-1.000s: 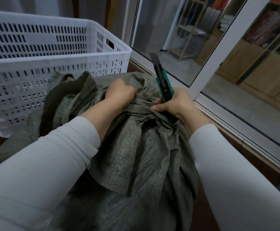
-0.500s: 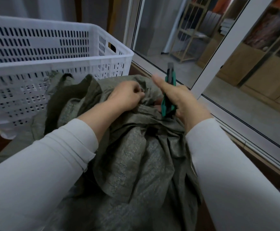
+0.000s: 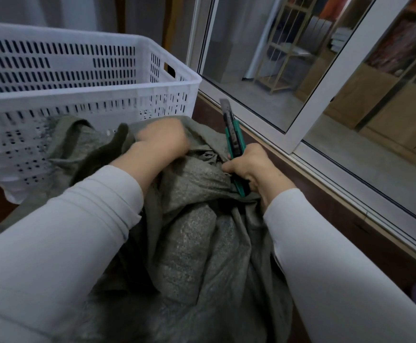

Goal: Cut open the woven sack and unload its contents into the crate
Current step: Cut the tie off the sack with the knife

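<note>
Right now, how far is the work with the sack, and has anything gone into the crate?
Done: nothing that shows. In hand: the left hand bunches the top of the woven sack, while the right hand grips a green utility knife, blade out and pointing up, away from the fabric. No cut opening is visible. Left: cutting the sack and unloading; the white crate shows no contents.

sack (image 3: pixel 189 243) coarse matt woven cloth; crate (image 3: pixel 83 100) smooth white plastic; knife (image 3: pixel 235 142) green plastic, metal blade.

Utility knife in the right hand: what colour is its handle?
Teal green utility knife handle, clearest in the head view.
</note>
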`<action>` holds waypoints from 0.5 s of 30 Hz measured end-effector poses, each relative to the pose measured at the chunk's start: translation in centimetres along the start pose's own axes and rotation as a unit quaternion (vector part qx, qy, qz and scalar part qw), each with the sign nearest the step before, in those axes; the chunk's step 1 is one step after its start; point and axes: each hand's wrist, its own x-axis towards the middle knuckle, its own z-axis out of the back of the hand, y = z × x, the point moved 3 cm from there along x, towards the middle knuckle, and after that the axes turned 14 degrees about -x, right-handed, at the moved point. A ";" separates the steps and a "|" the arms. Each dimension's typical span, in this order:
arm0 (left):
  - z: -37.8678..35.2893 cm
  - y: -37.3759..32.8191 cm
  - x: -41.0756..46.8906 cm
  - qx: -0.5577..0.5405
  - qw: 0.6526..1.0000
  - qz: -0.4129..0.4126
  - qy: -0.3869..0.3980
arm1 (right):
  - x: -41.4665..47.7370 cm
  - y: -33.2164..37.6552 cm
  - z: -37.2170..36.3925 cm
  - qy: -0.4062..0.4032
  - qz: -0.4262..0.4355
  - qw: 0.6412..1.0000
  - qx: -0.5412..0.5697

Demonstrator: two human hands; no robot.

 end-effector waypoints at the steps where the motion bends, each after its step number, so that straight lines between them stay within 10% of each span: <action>1: 0.2 0.5 0.2 -0.022 1.000 0.011 -0.011 | 0.1 -0.2 0.0 0.007 -0.002 1.000 -0.018; 5: 2.8 1.5 1.2 -0.163 0.980 0.025 -0.109 | 0.2 -0.7 0.5 -0.002 -0.007 0.998 -0.066; 9: 7.5 1.5 1.6 -0.431 0.885 0.006 -0.177 | 0.0 -1.4 1.6 0.023 -0.020 0.997 -0.073; 15: 7.0 -2.4 -0.7 -0.456 0.874 -0.128 -0.106 | -0.7 1.7 6.4 -0.033 0.022 0.978 0.207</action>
